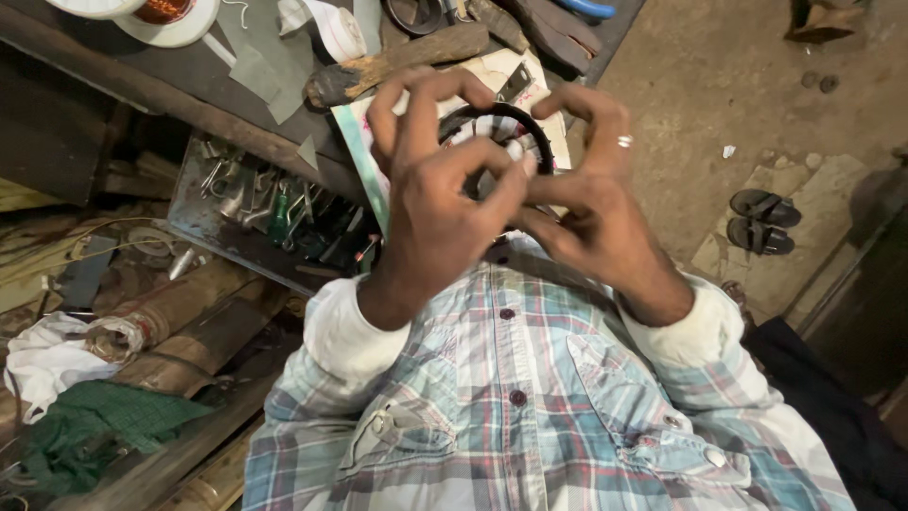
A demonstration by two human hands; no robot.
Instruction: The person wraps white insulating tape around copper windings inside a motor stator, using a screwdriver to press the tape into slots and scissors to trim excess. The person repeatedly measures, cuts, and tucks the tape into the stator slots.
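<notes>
We hold a black ring-shaped part [498, 128] up in front of the chest, both hands curled round it. The left hand [437, 203] has its fingers bent over the ring's left rim and its thumb pressed across the pale slotted inside, so it grips narrowly on the ring. The right hand [591, 203], with a thin silvery band [624, 142] on one finger, hooks over the right rim and pinches the near edge, also closed on the ring. The ring looks hard and smooth outside, ribbed and light-coloured within.

Behind it, farther off, lies a rough, dark wooden handle [397, 61] on a worn bench [189, 71], beside a white roll of tape [331, 28] and a spool of coppery wire [163, 11]. To the left sits a dented metal tray [203, 222] of jumbled tools. Nearer left are crumpled white [47, 360] and green cloths [104, 421]. On the dusty floor at right rest dark sandals [764, 220]. The checked shirt [530, 397] is soft, with buttons.
</notes>
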